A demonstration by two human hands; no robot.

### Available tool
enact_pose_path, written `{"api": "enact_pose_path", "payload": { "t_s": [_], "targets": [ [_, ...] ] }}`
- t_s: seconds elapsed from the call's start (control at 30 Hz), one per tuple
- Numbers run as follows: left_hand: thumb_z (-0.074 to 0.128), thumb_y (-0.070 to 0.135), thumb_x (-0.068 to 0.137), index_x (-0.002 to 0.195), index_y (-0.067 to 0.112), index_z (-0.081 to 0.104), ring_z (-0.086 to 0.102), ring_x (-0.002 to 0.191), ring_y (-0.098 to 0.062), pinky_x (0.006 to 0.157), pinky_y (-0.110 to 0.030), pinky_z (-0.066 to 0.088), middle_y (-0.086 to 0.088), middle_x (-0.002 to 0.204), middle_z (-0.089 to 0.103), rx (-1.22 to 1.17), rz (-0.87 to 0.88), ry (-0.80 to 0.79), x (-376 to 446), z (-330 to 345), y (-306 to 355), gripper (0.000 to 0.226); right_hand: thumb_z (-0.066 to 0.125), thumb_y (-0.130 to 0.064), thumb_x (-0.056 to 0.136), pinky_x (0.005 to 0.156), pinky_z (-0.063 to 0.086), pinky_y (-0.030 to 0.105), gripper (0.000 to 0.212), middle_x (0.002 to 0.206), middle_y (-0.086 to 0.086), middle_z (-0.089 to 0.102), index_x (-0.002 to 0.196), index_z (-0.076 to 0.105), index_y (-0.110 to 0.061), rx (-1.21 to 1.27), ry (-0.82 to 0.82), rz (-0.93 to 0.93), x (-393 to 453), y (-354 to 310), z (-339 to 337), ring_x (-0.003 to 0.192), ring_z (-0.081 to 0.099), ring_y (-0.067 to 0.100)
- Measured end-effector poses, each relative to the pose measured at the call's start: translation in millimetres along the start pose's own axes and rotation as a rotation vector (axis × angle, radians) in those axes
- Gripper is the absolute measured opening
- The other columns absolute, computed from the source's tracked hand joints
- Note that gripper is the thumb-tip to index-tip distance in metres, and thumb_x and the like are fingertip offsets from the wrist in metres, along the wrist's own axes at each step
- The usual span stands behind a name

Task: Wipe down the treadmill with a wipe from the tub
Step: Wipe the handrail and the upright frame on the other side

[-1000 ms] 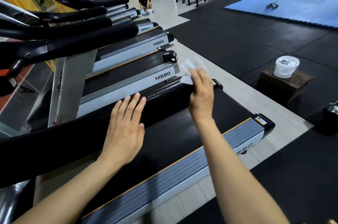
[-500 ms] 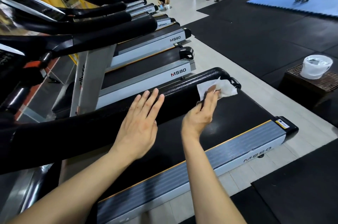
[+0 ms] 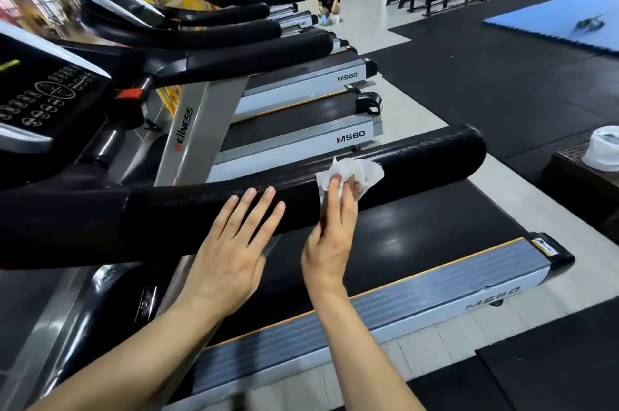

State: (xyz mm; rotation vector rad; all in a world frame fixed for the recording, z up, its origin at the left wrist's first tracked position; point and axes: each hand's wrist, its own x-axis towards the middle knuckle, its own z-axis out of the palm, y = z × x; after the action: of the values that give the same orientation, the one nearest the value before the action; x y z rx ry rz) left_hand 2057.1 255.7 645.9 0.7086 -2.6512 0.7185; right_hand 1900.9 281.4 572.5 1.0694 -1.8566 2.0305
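The treadmill's long black handrail (image 3: 418,162) runs across the middle of the view, above its black belt (image 3: 418,236). My right hand (image 3: 330,233) presses a crumpled white wipe (image 3: 355,174) against the rail, fingers curled into the wipe. Just to its left, my left hand (image 3: 234,249) lies flat on the same rail with straight, spread fingers. The white wipe tub (image 3: 604,149) stands on a dark woven stool at the far right, partly cut off by the frame edge.
A row of like treadmills (image 3: 301,88) stretches away on the left, with a console (image 3: 43,95) at near left. A person (image 3: 328,1) crouches at the far end of the row. Black floor mats and a blue mat (image 3: 562,18) lie to the right.
My right hand has drawn the wipe back along the handrail from its far end toward my left hand. The left hand has stayed flat on the rail.
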Motion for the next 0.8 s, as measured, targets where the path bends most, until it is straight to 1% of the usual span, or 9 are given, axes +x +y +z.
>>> {"api": "enact_pose_path", "payload": {
  "t_s": [0.07, 0.17, 0.23, 0.33, 0.43, 0.6, 0.67, 0.73, 0.8],
  "targets": [
    [0.053, 0.010, 0.083, 0.158, 0.009, 0.031, 0.017, 0.156, -0.034, 0.124, -0.054, 0.021, -0.013, 0.168, 0.019, 0.005, -0.012, 0.008, -18, -1, -12, 0.078, 0.046, 0.026, 0.087, 0.125, 0.020, 0.043, 0.074, 0.165, 0.009, 0.023, 0.154, 0.036, -0.005, 0.001, -0.002, -0.020, -11, -13, 8, 0.155, 0.015, 0.025],
    [0.056, 0.010, 0.083, 0.159, 0.008, 0.030, 0.015, 0.156, -0.034, 0.124, -0.055, 0.021, -0.013, 0.169, 0.017, 0.011, -0.019, 0.003, -49, -1, -31, 0.080, 0.048, 0.027, 0.083, 0.124, 0.024, 0.043, 0.076, 0.161, 0.003, 0.028, 0.152, 0.040, -0.005, -0.023, 0.015, -0.047, -26, -29, 20, 0.154, 0.021, 0.022],
    [0.055, 0.012, 0.084, 0.159, 0.008, 0.029, 0.014, 0.156, -0.034, 0.124, -0.055, 0.021, -0.013, 0.169, 0.015, 0.018, -0.013, -0.002, -71, -1, -47, 0.080, 0.051, 0.027, 0.082, 0.124, 0.025, 0.039, 0.075, 0.157, 0.006, 0.035, 0.150, 0.044, -0.004, -0.043, 0.023, -0.059, -38, -43, 30, 0.152, 0.027, 0.022],
    [0.053, 0.015, 0.086, 0.160, 0.009, 0.028, 0.012, 0.157, -0.033, 0.124, -0.055, 0.020, -0.013, 0.170, 0.014, 0.022, -0.012, -0.011, -100, 0, -72, 0.079, 0.053, 0.028, 0.080, 0.120, 0.031, 0.034, 0.072, 0.146, 0.012, 0.049, 0.144, 0.052, -0.004, -0.073, 0.042, -0.077, -57, -68, 45, 0.142, 0.042, 0.026],
    [0.052, 0.015, 0.086, 0.159, 0.009, 0.030, 0.012, 0.157, -0.033, 0.124, -0.055, 0.020, -0.012, 0.169, 0.015, 0.003, -0.025, -0.005, -122, -4, -96, 0.076, 0.056, 0.025, 0.080, 0.114, 0.040, 0.037, 0.069, 0.138, 0.008, 0.056, 0.141, 0.057, -0.007, -0.103, 0.014, -0.108, -74, -91, 58, 0.129, 0.050, 0.026],
    [0.051, 0.016, 0.088, 0.156, 0.008, 0.037, 0.016, 0.156, -0.035, 0.124, -0.055, 0.021, -0.015, 0.168, 0.020, -0.041, -0.040, -0.004, -148, -9, -126, 0.070, 0.066, 0.009, 0.089, 0.103, 0.049, 0.032, 0.049, 0.127, 0.003, 0.061, 0.133, 0.066, -0.014, -0.139, -0.020, -0.155, -94, -113, 64, 0.118, 0.058, 0.023],
    [0.050, 0.016, 0.089, 0.154, 0.007, 0.040, 0.018, 0.155, -0.036, 0.123, -0.055, 0.023, -0.016, 0.167, 0.023, -0.075, -0.064, 0.004, -161, -10, -132, 0.067, 0.067, 0.010, 0.086, 0.101, 0.051, 0.033, 0.050, 0.123, 0.002, 0.063, 0.128, 0.069, -0.016, -0.138, -0.062, -0.128, -94, -116, 58, 0.115, 0.062, 0.022],
    [0.050, 0.015, 0.089, 0.154, 0.006, 0.041, 0.021, 0.154, -0.037, 0.123, -0.056, 0.024, -0.018, 0.165, 0.025, -0.115, -0.083, 0.016, -175, -7, -136, 0.066, 0.067, 0.008, 0.085, 0.095, 0.053, 0.033, 0.045, 0.116, 0.000, 0.065, 0.123, 0.071, -0.016, -0.160, -0.096, -0.108, -96, -118, 50, 0.108, 0.065, 0.022],
    [0.052, 0.013, 0.086, 0.152, 0.005, 0.043, 0.023, 0.153, -0.039, 0.121, -0.057, 0.026, -0.019, 0.165, 0.027, -0.144, -0.088, 0.015, -190, 1, -136, 0.067, 0.069, 0.003, 0.087, 0.091, 0.051, 0.027, 0.039, 0.110, -0.001, 0.065, 0.120, 0.071, -0.017, -0.214, -0.120, -0.080, -105, -117, 42, 0.101, 0.064, 0.021]
  ]
}}
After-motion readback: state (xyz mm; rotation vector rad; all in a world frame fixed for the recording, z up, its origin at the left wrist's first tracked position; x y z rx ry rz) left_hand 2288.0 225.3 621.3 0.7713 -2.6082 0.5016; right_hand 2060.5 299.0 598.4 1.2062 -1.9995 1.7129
